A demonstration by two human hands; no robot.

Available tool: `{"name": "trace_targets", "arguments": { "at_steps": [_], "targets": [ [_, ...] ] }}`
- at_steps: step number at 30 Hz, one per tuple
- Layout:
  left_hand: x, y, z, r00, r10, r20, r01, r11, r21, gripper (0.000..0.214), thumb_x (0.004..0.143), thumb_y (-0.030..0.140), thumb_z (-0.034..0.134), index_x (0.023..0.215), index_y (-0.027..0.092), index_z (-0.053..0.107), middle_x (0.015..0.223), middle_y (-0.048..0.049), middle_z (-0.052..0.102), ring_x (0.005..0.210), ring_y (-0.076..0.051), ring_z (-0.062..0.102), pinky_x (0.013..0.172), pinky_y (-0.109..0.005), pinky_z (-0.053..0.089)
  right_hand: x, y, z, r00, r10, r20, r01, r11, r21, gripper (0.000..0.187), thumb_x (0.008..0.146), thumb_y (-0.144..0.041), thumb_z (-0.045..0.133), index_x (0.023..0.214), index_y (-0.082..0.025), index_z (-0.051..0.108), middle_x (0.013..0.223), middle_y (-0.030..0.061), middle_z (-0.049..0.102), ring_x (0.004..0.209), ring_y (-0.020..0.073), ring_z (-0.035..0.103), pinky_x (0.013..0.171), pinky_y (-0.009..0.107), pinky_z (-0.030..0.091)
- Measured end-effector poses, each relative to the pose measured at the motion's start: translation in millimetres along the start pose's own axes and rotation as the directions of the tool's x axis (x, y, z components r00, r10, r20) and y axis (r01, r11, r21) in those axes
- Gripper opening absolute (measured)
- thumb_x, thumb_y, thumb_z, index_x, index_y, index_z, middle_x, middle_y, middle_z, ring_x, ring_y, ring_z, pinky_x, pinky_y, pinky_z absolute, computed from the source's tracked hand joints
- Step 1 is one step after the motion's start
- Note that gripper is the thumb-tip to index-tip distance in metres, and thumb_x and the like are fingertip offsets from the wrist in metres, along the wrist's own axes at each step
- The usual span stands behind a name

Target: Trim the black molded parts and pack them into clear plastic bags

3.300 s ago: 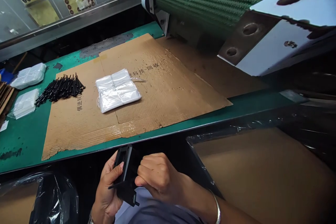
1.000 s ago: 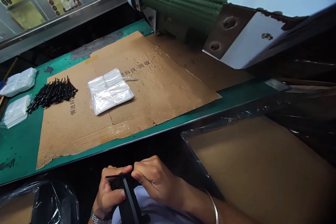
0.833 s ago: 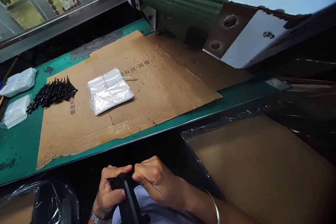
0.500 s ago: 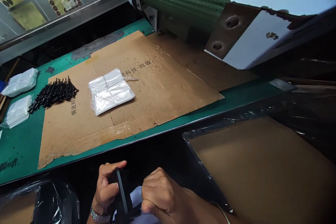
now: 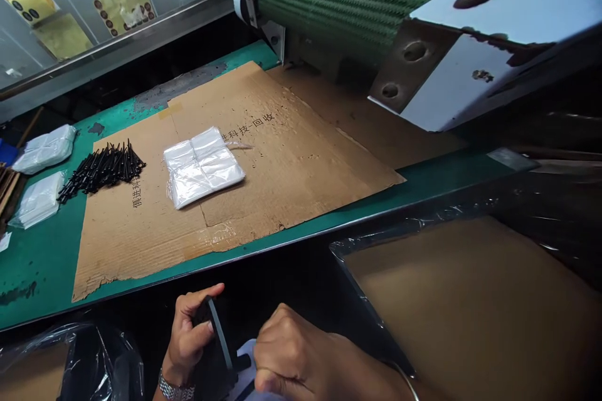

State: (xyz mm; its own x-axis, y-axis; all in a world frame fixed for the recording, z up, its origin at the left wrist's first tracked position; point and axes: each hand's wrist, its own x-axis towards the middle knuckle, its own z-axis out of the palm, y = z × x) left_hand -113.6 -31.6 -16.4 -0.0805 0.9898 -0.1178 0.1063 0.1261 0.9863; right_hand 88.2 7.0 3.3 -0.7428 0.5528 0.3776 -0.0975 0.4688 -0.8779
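Below the table's front edge, my left hand [image 5: 188,341] grips a flat black plastic part [image 5: 217,351] by its upper end, thumb on top and fingers wrapped round it. Just to the right, my right hand [image 5: 294,357] is closed in a fist at the part's lower end. What its fingers pinch is hidden. A watch shows on my left wrist and a metal bangle on my right.
A torn cardboard sheet [image 5: 291,156] covers the green table [image 5: 42,263]. On it lie a stack of clear plastic bags [image 5: 203,166] and a pile of black pins [image 5: 102,168]. More bags [image 5: 44,149] sit far left. A green conveyor [image 5: 348,0] overhangs at upper right. A bag-lined carton [image 5: 470,301] stands at right.
The black part has turned from flat between both hands to upright in my left hand. My right hand slid from its top end down to its lower end.
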Motion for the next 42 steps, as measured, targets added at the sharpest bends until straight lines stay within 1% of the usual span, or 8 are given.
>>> {"name": "trace_targets", "arguments": {
  "at_steps": [4, 9, 12, 15, 18, 21, 33, 42],
  "targets": [
    [7.0, 17.4, -4.0, 0.982, 0.122, 0.142, -0.146, 0.973, 0.178, 0.035, 0.066, 0.035, 0.068, 0.1, 0.027, 0.07, 0.073, -0.005, 0.069, 0.061, -0.019, 0.052, 0.06, -0.03, 0.04, -2.1, -1.3, -4.5, 0.942, 0.277, -0.187, -0.22, 0.935, 0.276, 0.057, 0.089, -0.062, 0.024, 0.063, -0.017, 0.046, 0.05, -0.0069, 0.03, 0.042, 0.0059, 0.027, 0.041, 0.021, 0.022],
    [15.6, 44.4, 5.8, 0.911, 0.235, 0.338, -0.326, 0.913, 0.244, 0.044, 0.074, 0.024, 0.064, 0.118, 0.028, 0.059, 0.07, -0.0025, 0.057, 0.064, -0.017, 0.051, 0.059, -0.027, 0.04, 8.4, -8.5, -6.8, 0.891, 0.452, -0.037, -0.412, 0.84, 0.353, 0.056, 0.07, -0.071, 0.051, 0.068, -0.016, 0.05, 0.056, -0.007, 0.031, 0.047, 0.0061, 0.025, 0.039, 0.019, 0.022],
    [14.5, 47.1, 17.2, 0.956, 0.289, -0.051, -0.269, 0.934, 0.237, 0.065, 0.07, 0.022, 0.07, 0.129, 0.034, 0.045, 0.101, -0.0036, 0.058, 0.093, -0.019, 0.053, 0.082, -0.029, 0.04, 11.9, -11.9, -5.8, 0.887, 0.415, -0.203, -0.35, 0.891, 0.289, 0.044, 0.081, -0.059, 0.044, 0.065, -0.018, 0.045, 0.054, -0.0069, 0.029, 0.045, 0.0066, 0.026, 0.038, 0.02, 0.022],
    [8.6, 42.7, 32.8, 0.947, -0.044, -0.318, -0.05, 0.959, -0.28, 0.063, 0.076, 0.03, 0.065, 0.132, 0.037, 0.038, 0.119, -0.0044, 0.056, 0.111, -0.021, 0.049, 0.091, -0.032, 0.038, 15.0, -11.2, 0.4, 0.858, 0.238, -0.456, -0.234, 0.97, 0.066, 0.035, 0.088, -0.048, 0.039, 0.072, -0.018, 0.047, 0.055, -0.0054, 0.035, 0.045, 0.0083, 0.034, 0.042, 0.021, 0.028],
    [3.5, 38.9, 46.9, 0.919, -0.393, 0.021, 0.253, 0.55, -0.796, 0.043, 0.074, 0.04, 0.065, 0.114, 0.03, 0.059, 0.107, -0.0067, 0.064, 0.098, -0.023, 0.059, 0.083, -0.034, 0.047, 17.9, -6.8, 12.8, 0.87, -0.021, -0.492, -0.079, 0.98, -0.181, 0.032, 0.093, -0.043, 0.036, 0.075, -0.018, 0.047, 0.056, -0.0028, 0.043, 0.046, 0.0098, 0.04, 0.045, 0.023, 0.032],
    [3.4, 39.8, 52.8, 0.878, -0.462, 0.127, 0.297, 0.316, -0.901, 0.019, 0.069, 0.03, 0.072, 0.086, 0.023, 0.07, 0.074, -0.0011, 0.066, 0.063, -0.011, 0.06, 0.061, -0.022, 0.05, 16.4, -4.2, 21.4, 0.889, -0.096, -0.448, -0.02, 0.969, -0.248, 0.048, 0.092, -0.056, 0.026, 0.07, -0.018, 0.045, 0.053, -0.0024, 0.044, 0.045, 0.0105, 0.041, 0.045, 0.024, 0.032],
    [-3.5, 48.6, 48.4, 0.846, -0.529, 0.07, 0.394, 0.53, -0.751, 0.051, 0.062, 0.019, 0.077, 0.11, 0.02, 0.062, 0.061, 0.0035, 0.057, 0.043, -0.003, 0.048, 0.042, -0.01, 0.04, 30.6, -0.4, -7.7, 0.945, -0.073, -0.319, -0.059, 0.921, -0.385, 0.047, 0.099, -0.031, 0.02, 0.057, -0.019, 0.039, 0.048, -0.0036, 0.038, 0.043, 0.0097, 0.035, 0.044, 0.025, 0.026],
    [-1.5, 45.2, 43.1, 0.814, -0.58, 0.037, 0.386, 0.491, -0.781, 0.052, 0.057, 0.028, 0.081, 0.105, 0.016, 0.065, 0.053, 0.0054, 0.05, 0.044, -0.003, 0.043, 0.042, -0.011, 0.037, 20.0, -4.7, -3.4, 0.981, -0.086, -0.175, -0.017, 0.854, -0.52, 0.058, 0.099, -0.034, 0.012, 0.054, -0.018, 0.045, 0.046, -0.0022, 0.043, 0.04, 0.0102, 0.035, 0.043, 0.027, 0.023]
  ]
}}
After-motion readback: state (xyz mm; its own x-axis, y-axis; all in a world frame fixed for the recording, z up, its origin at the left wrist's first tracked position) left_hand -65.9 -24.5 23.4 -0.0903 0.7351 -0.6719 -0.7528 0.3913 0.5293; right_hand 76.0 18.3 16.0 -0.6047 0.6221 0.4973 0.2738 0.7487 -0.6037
